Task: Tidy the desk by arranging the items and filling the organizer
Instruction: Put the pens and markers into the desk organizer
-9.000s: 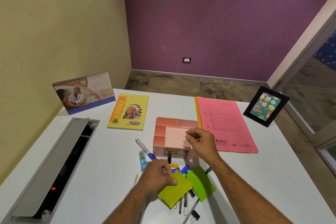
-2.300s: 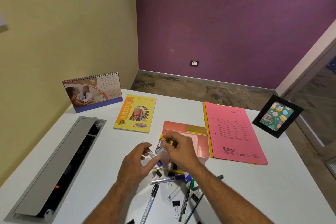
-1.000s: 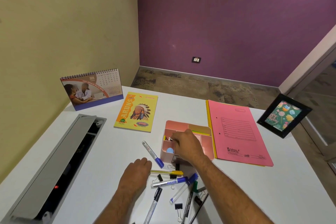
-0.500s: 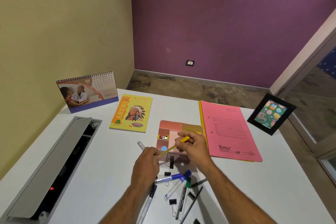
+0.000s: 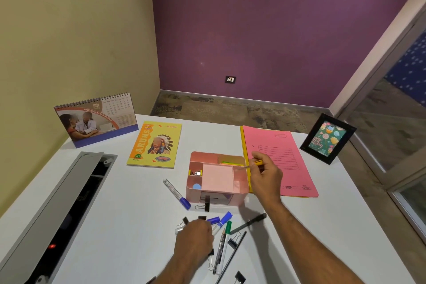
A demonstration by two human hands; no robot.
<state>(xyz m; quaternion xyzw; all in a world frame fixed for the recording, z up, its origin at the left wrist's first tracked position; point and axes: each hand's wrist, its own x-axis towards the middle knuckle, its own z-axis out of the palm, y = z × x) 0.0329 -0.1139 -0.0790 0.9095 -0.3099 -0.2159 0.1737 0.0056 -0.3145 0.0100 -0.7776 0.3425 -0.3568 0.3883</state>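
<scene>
Smooth matt white desk (image 5: 129, 226); pink plastic organizer (image 5: 216, 196), faintly glossy; matt pink paper folder (image 5: 288, 145); glossy notebook (image 5: 156, 143) cover.

Right hand (image 5: 265, 176) pinches a yellow pen (image 5: 252, 164) over the pink organizer (image 5: 216, 188); left hand (image 5: 194, 238) seemingly rests on markers (image 5: 222, 220).

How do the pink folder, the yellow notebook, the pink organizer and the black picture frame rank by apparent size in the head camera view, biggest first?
1. pink folder
2. pink organizer and yellow notebook: they look about alike, and the organizer sits nearer the camera, so no ranking between them.
3. black picture frame, plainly smallest, though it stands farthest back.
</scene>
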